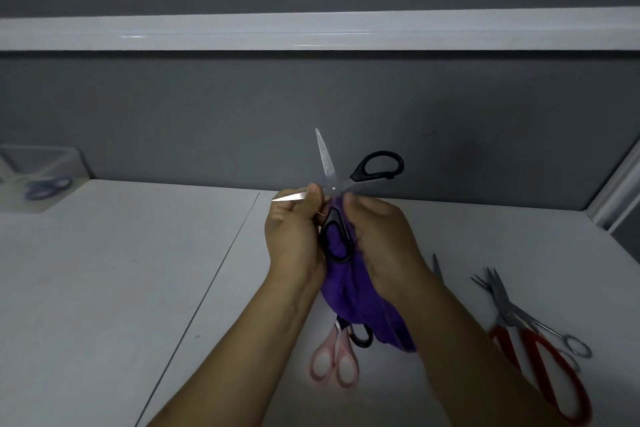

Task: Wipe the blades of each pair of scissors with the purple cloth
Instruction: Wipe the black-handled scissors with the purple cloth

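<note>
1. My left hand (294, 232) is pinching one blade of the open black-handled scissors (333, 188), held above the tabletop (104, 270).
2. My right hand (377, 236) is gripping the purple cloth (356, 302), bunched below the pivot.
3. Risk: my bare fingertips are sitting on steel, so a slip or the blades swinging shut could cut them.

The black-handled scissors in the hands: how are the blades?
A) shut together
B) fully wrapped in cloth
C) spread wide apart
C: one bare blade of the black-handled scissors points up, the other left past the left hand; the right hand grips the purple cloth below.
</note>
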